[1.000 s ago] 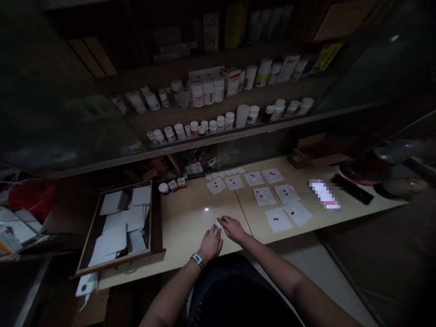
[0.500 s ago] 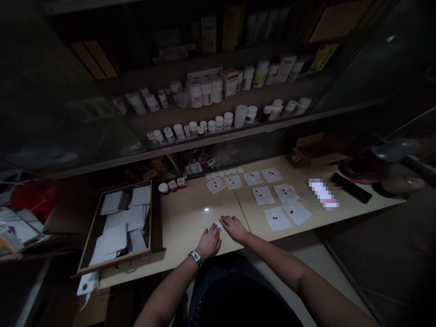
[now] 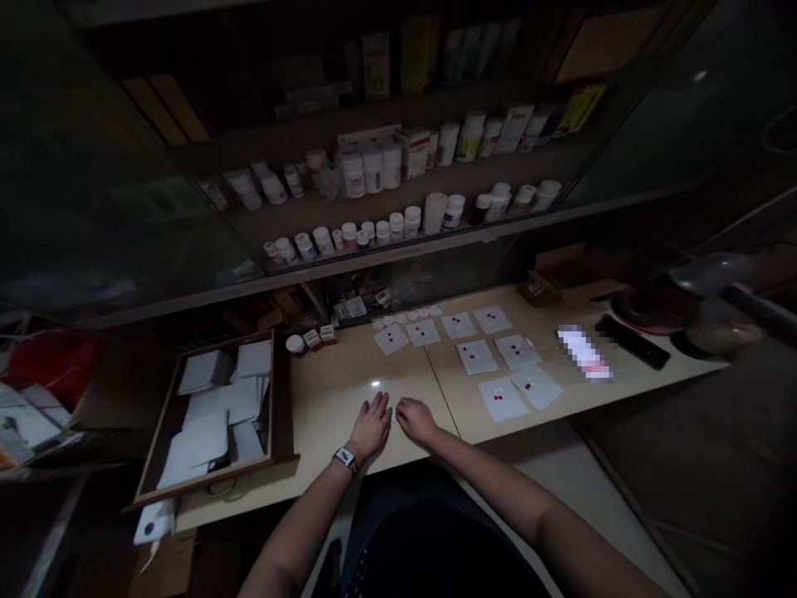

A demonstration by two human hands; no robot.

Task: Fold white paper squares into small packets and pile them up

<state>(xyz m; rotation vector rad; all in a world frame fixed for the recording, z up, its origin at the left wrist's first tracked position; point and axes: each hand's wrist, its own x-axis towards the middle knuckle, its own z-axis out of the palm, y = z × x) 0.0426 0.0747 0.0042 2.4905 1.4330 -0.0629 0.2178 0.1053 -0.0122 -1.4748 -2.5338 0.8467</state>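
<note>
One left hand (image 3: 372, 422) is lying flat on the desk (image 3: 333, 399) near its front edge, fingers outstretched; the right hand (image 3: 416, 420) is curling just beside it, unclear whether pinching; a small white paper (image 3: 393, 411) is showing between them; eight white sheets (image 3: 482, 363) are bearing red pills (image 3: 500, 398) farther right; small packets (image 3: 408, 317) are lining the back edge.

"What lies left of the left hand (image 3: 371, 425)?"

"A drawer (image 3: 217, 477), with paper stacks (image 3: 205, 438) in it."

"And right of the right hand (image 3: 415, 421)?"

"Paper squares (image 3: 509, 409) on the counter (image 3: 330, 415), pills (image 3: 496, 398) on them; farther right, a phone (image 3: 635, 342)."

"What about behind?"

"A jar (image 3: 295, 345) and boxes (image 3: 327, 334) toward the counter's back, beside each other; higher up, bottles (image 3: 434, 214) stand on shelves (image 3: 398, 252)."
</note>
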